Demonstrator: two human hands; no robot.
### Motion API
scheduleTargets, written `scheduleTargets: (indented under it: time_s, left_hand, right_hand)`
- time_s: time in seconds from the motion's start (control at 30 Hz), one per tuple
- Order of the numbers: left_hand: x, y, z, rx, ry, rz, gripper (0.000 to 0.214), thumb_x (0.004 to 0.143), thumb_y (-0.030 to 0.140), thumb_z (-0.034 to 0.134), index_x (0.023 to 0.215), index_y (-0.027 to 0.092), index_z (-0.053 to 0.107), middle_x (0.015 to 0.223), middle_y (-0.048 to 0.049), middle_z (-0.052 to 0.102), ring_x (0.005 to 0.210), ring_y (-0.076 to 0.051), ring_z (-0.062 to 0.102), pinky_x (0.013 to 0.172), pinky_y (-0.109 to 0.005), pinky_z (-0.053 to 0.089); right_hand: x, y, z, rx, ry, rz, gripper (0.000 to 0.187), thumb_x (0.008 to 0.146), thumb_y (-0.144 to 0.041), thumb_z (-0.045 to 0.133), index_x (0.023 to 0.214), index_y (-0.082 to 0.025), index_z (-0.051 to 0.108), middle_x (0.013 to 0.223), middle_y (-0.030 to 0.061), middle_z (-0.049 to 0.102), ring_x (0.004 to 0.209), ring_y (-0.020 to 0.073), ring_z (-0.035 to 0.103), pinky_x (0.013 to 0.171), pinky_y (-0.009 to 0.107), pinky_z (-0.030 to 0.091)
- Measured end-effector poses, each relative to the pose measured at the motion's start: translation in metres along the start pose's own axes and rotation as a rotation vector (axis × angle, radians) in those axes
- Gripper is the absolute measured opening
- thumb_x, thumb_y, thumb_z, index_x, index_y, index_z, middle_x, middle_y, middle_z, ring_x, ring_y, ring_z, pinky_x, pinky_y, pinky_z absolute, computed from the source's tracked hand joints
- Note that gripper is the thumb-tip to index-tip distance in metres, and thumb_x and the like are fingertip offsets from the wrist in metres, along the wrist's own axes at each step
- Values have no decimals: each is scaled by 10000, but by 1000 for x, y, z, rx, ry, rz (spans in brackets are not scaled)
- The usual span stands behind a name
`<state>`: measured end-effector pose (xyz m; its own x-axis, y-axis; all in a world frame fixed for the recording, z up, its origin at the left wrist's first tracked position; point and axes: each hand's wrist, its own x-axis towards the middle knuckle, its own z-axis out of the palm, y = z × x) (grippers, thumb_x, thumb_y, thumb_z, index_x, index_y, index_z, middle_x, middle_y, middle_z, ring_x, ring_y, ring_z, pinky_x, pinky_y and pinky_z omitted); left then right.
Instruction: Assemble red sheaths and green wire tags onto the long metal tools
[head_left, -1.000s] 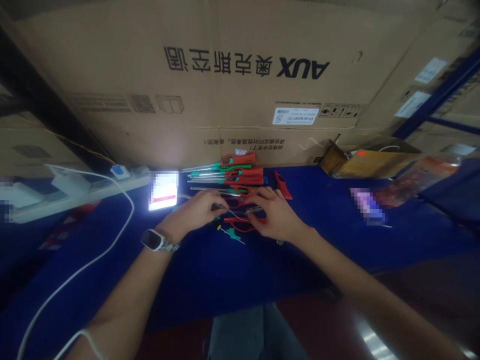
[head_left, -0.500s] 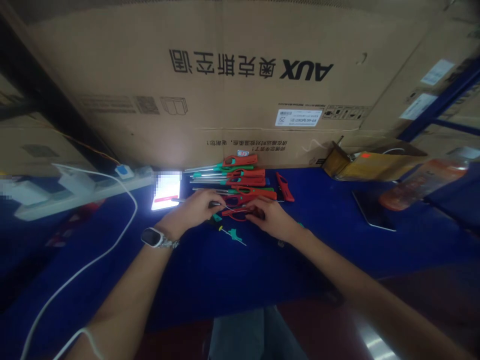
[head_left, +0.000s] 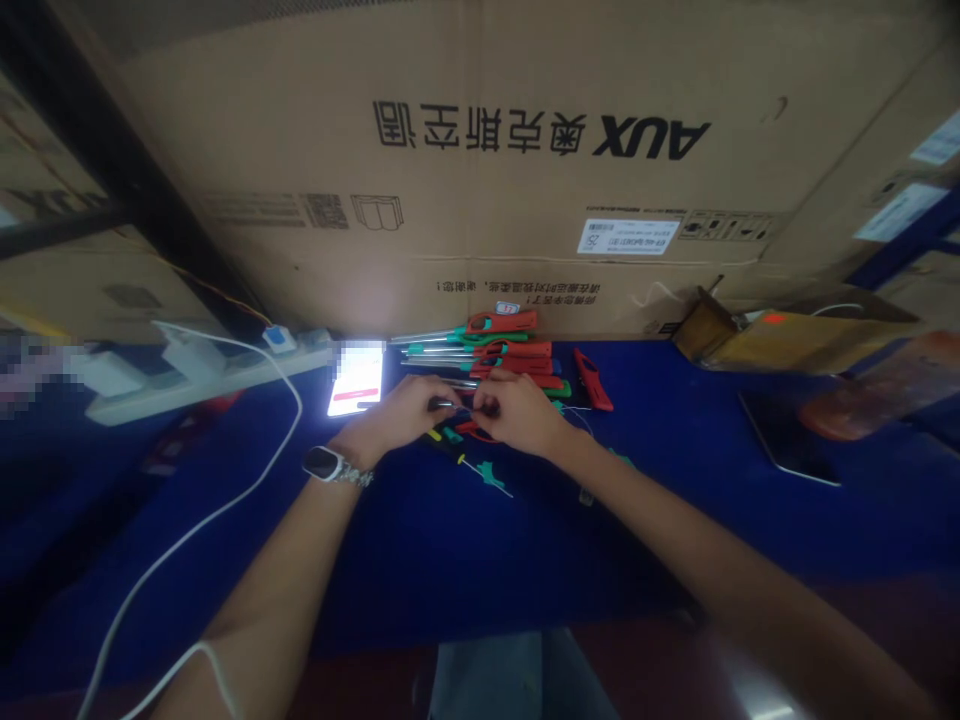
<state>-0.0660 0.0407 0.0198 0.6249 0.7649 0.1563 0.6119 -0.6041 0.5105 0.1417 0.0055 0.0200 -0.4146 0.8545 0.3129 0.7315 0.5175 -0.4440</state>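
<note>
My left hand (head_left: 409,410) is closed round a slim metal tube, whose dark end shows past the fingers by the lit phone (head_left: 356,380). Close beside it, my right hand (head_left: 523,412) pinches a thin wire (head_left: 463,409) at the tube's near end; the fingertips partly hide it. Behind both hands lie several long-necked lighters (head_left: 517,350) with red and green handles and metal barrels. A red handle shell (head_left: 592,380) lies to their right. Below the hands are a black-and-yellow screwdriver (head_left: 448,447) and a small green plastic piece (head_left: 491,475).
A large cardboard box (head_left: 480,180) stands behind the blue table (head_left: 420,560). On the left are a white power strip (head_left: 210,380) and a white cable (head_left: 225,492). An open yellow carton (head_left: 802,340), a dark phone (head_left: 787,440) and a blurred bottle (head_left: 877,390) are on the right.
My right hand has moved in towards my left, narrowing the gap and shortening the visible wire. The whole view has shifted slightly, so things appear further right.
</note>
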Motion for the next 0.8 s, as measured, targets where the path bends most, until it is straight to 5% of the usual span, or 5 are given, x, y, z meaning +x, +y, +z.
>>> scheduleTargets:
  time_s: [0.27,0.53,0.8]
  left_hand:
    - [-1,-2,1,-53,17,27,214,875,141,620,1022,213,760,1084,-52,767,984,-218,702,916,-365,521]
    - [-2,-1,3,-28,15,46,240,874,151,616,1056,225,754,1077,-40,767,955,-205,703,879,-343,530]
    - [-1,0,8,98,40,60,228,884,141,572,1008,205,752,940,-52,758,840,-203,686,804,-332,515]
  right_hand:
    - [-5,9,18,-18,108,-31,53,807,-153,687,816,-204,699,796,6,653,812,179,611,877,383,399]
    - [-12,17,13,348,92,-95,54,836,-207,656,883,-207,681,832,-3,643,621,104,547,633,250,454]
    - [-10,5,13,28,112,-5,220,789,-225,715,1006,-206,687,934,31,664,729,155,605,769,338,441]
